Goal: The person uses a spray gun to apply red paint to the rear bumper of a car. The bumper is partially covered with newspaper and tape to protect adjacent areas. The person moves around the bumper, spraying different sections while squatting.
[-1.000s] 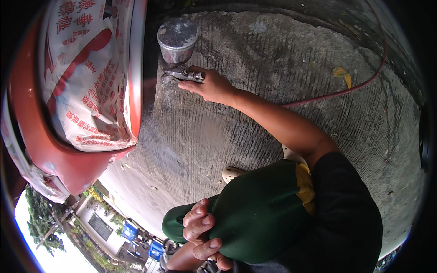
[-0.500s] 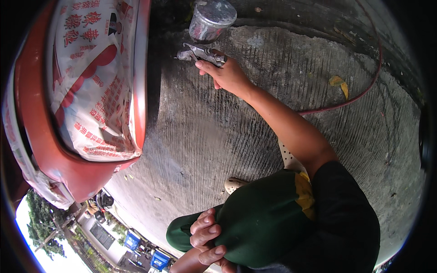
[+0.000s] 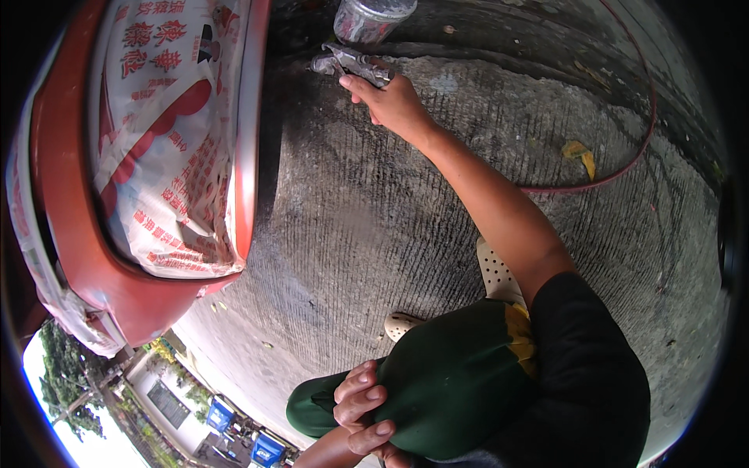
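Observation:
Out ahead, my right hand is closed round the handle of a paint spray gun, its nozzle facing left. A paint-smeared metal cup sits at the gun's far side, partly cut off by the picture's upper edge. To the left stands a glossy red vehicle body panel, a short gap from the nozzle. Printed paper masking covers its middle. My left hand rests by my knee against dark green shorts, fingers loosely bent and apart, holding nothing.
A red hose curves over the ribbed concrete ground at the right. A yellow dry leaf lies inside its bend. My beige perforated clogs are on the ground. Blue bins and a tree appear lower left.
The spray gun and right hand sit slightly higher in the picture, and the red panel a little further right, as the view shifts. Both hands keep their hold and shape.

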`<action>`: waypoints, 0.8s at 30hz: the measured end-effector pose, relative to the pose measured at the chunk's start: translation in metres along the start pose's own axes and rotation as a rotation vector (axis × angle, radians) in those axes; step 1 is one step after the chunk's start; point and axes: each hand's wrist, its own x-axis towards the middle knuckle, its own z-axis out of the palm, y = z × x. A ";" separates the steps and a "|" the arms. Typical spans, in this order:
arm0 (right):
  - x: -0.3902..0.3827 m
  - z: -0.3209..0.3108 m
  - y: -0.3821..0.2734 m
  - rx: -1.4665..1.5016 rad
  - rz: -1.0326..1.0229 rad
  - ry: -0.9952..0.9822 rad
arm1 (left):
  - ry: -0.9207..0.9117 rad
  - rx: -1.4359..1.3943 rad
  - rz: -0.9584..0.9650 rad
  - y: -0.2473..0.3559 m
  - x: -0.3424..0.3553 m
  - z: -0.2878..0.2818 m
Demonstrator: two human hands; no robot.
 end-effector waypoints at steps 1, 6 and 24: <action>0.000 0.000 -0.004 0.014 -0.013 0.019 | 0.003 0.001 0.000 0.000 0.000 0.000; -0.006 0.000 -0.020 0.014 0.023 0.037 | 0.007 0.000 -0.016 0.007 -0.002 0.003; -0.054 0.056 -0.094 -0.234 0.178 -0.328 | -0.243 -0.061 0.016 0.017 0.024 -0.006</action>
